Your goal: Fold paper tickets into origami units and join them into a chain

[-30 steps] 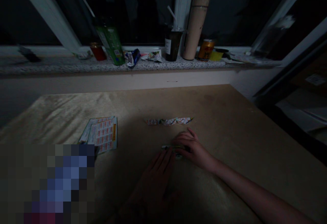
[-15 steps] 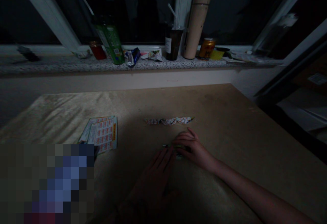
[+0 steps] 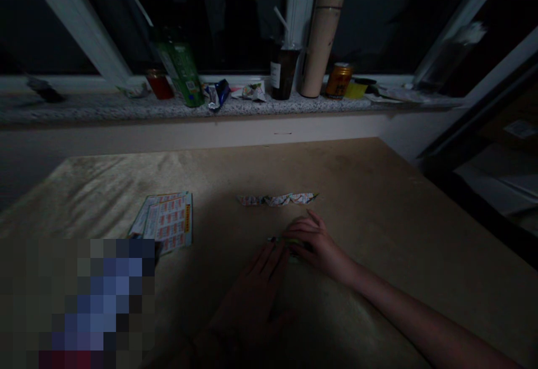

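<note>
The table [image 3: 357, 178] is viewed from the head, above its near side — forward and down. The left hand [image 3: 256, 276] and right hand [image 3: 317, 241] are framed fairly close, below centre — the sill [image 3: 252, 110] and window [image 3: 378, 21] are caught farther off, across the top.

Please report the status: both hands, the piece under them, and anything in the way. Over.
Left hand flat, fingers over small greenish piece; right hand curled at its right side. Piece mostly covered, details too dark. Folded strip beyond, not blocking.
</note>
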Demonstrator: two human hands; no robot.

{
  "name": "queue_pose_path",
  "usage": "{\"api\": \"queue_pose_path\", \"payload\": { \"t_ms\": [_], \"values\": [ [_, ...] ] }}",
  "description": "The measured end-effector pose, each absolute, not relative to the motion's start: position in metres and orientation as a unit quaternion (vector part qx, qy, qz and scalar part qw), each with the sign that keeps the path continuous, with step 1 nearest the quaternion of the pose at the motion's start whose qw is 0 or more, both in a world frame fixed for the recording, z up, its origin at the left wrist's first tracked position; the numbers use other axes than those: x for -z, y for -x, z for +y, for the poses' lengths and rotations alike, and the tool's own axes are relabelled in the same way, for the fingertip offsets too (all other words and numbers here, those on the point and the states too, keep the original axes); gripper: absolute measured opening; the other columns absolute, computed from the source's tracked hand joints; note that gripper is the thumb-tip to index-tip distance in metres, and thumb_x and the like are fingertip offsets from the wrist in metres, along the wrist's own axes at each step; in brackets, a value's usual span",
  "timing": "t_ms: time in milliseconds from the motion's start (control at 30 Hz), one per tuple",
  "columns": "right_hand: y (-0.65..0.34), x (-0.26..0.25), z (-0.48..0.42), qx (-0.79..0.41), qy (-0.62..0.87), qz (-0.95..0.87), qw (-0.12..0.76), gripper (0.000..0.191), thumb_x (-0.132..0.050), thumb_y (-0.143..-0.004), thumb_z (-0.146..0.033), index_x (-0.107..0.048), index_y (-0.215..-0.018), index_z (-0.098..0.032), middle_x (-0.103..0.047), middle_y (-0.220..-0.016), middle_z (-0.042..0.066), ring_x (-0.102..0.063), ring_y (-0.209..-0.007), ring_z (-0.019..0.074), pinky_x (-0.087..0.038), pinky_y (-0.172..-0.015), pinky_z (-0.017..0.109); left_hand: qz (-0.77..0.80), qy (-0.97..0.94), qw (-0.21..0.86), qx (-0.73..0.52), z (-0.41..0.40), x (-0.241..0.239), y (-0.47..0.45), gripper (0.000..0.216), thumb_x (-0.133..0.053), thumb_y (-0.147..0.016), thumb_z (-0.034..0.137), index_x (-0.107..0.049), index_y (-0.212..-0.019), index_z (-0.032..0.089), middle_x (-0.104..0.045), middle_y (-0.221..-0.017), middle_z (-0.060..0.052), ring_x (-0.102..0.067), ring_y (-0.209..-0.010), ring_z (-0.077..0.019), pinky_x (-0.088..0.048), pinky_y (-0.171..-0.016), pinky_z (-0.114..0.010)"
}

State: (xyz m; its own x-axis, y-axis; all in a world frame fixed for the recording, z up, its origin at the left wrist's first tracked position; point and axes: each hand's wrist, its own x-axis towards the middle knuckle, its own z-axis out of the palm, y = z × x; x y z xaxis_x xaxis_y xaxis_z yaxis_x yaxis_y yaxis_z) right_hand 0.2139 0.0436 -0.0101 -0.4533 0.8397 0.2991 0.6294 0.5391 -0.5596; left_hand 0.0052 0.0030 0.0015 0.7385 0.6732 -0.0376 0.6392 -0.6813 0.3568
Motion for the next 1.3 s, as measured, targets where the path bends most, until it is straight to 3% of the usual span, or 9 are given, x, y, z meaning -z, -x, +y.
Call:
{"api": "queue_pose_path", "payload": {
  "t_ms": [233,767,1300],
  "values": [
    [-0.2134,0.0082,0.0427,-0.192,0.441,-0.832,0.276,0.023,-0.058,-0.082,-0.019,-0.062,-0.103,-0.028,-0.066,-0.097,0.000,-0.056,-0.101,0.0188,-0.012,-0.106,0.051,0.359,-0.912,0.186,-0.061,0.0033,0.0001,-0.0046,0.083,-0.055,-0.078,0.043,-0.010,-0.144,0.017,-0.014,-0.150,-0.009,-0.013,-0.135,-0.0299,-0.025,-0.107,-0.046],
    [-0.2124,0.0087,0.0413,-0.195,0.456,-0.820,0.285,0.031,-0.059,-0.078,-0.013,-0.059,-0.107,-0.026,-0.064,-0.097,0.001,-0.056,-0.099,0.0175,-0.014,-0.106,0.048,0.367,-0.911,0.182,-0.046,0.0033,-0.0019,-0.0057,0.083,-0.056,-0.078,0.046,-0.015,-0.143,0.015,-0.016,-0.150,-0.010,-0.012,-0.135,-0.0307,-0.023,-0.108,-0.046],
    [-0.2130,0.0106,0.0426,-0.201,0.455,-0.819,0.286,0.023,-0.060,-0.080,-0.015,-0.061,-0.101,-0.025,-0.064,-0.097,0.002,-0.056,-0.099,0.0179,-0.013,-0.105,0.049,0.368,-0.908,0.198,-0.036,0.0042,-0.0038,-0.0067,0.084,-0.053,-0.078,0.049,-0.014,-0.143,0.014,-0.014,-0.150,-0.011,-0.010,-0.135,-0.0300,-0.022,-0.108,-0.046]
  ]
}}
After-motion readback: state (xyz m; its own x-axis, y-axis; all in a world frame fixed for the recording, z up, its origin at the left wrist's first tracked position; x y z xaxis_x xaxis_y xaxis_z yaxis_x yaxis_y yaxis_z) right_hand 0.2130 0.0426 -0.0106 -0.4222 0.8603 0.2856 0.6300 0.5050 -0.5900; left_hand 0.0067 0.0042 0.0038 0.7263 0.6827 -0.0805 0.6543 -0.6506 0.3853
